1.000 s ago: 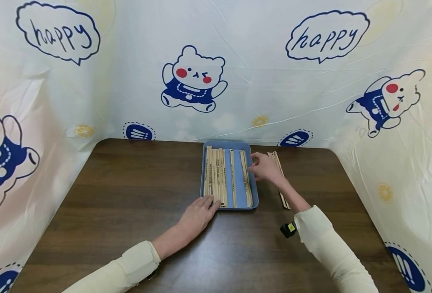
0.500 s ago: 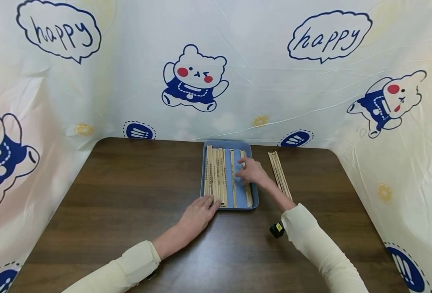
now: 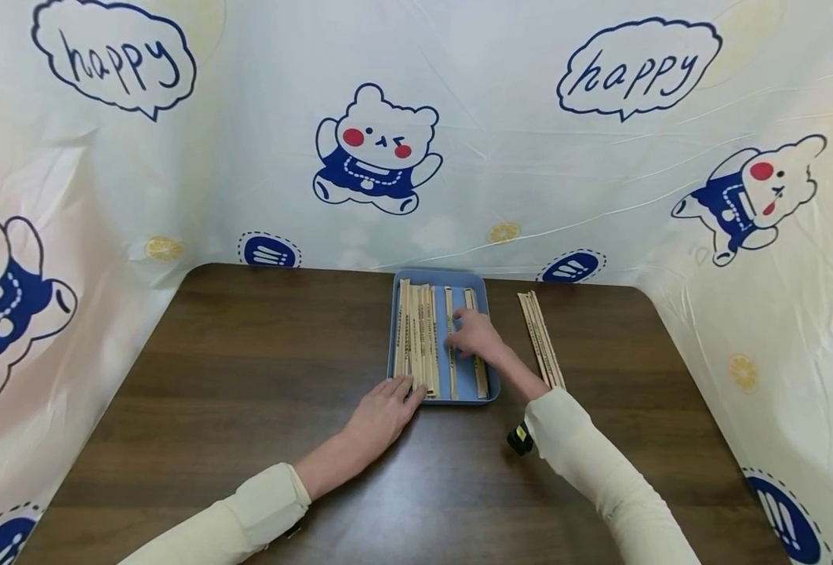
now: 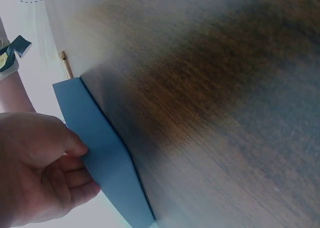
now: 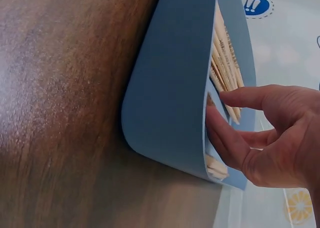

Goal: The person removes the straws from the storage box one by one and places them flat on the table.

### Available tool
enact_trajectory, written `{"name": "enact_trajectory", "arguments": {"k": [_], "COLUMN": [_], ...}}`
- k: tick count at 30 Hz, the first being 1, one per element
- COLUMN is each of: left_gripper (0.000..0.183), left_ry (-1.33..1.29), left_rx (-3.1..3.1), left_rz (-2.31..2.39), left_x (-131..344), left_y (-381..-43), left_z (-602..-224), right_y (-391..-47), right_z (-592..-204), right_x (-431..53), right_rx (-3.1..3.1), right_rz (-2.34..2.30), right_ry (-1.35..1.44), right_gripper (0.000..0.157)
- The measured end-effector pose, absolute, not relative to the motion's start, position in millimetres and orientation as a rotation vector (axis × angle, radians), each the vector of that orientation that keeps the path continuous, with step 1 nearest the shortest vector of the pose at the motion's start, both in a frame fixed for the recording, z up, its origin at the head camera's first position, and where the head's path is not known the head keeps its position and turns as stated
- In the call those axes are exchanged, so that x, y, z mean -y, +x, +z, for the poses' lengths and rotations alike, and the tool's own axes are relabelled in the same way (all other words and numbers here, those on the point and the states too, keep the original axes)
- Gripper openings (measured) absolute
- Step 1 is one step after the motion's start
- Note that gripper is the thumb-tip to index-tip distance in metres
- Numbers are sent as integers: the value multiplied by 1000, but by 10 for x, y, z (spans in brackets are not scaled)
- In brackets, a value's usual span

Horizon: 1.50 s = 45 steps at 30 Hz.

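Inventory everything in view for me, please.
Table: one, brown, under tray.
Tray: one, blue, table's far side.
Left-side sticks: several, beige, in tray.
Middle stick: apparently one, beige, in tray.
Right-side sticks: few, beige, in tray.
Loose sticks: few, beige, table, right of tray.
Printed cloth: count unclear, pale, around table.
Wrist device: one clear, black, right wrist.
Sleeves: two, cream, arms.
Left grip: one, tray's near-left corner.
Right grip: one, over tray.
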<state>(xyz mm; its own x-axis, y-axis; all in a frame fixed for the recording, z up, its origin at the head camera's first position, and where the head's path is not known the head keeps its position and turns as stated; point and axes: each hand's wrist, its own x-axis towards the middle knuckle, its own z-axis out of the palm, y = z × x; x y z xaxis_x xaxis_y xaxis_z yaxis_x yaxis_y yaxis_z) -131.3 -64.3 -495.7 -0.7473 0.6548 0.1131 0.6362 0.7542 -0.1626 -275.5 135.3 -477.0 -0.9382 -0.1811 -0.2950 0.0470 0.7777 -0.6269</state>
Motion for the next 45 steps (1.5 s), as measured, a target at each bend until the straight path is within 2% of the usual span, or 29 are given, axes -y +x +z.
{"name": "enact_trajectory", "arguments": {"k": [7, 24, 45], "left_gripper": [44, 44, 47], "left_ry": [-1040, -1042, -1050], "left_rx": [2793, 2789, 2810], "left_rz": [174, 174, 154], "left_x": [645, 645, 631], "left_y": [-1319, -1311, -1307], "left_z": [-4947, -4965, -4953], "right_y": [-2766, -2759, -2729], "right_z": [-4799, -4764, -4411], "right_x": [-1299, -1321, -1883], "right_rx": [-2689, -2678, -2757], "right_rz": [-878, -780, -886], "right_ry": [-106, -98, -137], "right_gripper": [57, 63, 60]}}
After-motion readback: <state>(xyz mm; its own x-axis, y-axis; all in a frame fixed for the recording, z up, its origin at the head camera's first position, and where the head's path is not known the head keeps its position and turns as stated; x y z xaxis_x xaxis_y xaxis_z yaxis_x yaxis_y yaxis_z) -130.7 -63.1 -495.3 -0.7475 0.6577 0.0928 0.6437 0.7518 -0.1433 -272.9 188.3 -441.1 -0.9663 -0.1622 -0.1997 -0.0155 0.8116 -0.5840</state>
